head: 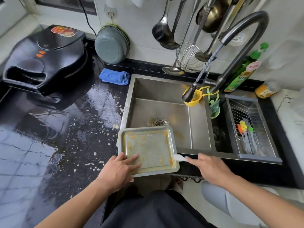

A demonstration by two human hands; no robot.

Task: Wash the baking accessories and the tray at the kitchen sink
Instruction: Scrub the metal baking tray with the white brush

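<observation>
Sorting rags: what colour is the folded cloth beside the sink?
Blue; the folded cloth on the black counter shows clearly in the head view.

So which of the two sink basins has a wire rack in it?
The smaller dark right basin; its wire rack holds coloured brushes. The larger steel left basin has none.

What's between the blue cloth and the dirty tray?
In the head view, only wet black countertop with pale splatters, running along the sink left rim, lies between the blue cloth and the tray.
</observation>
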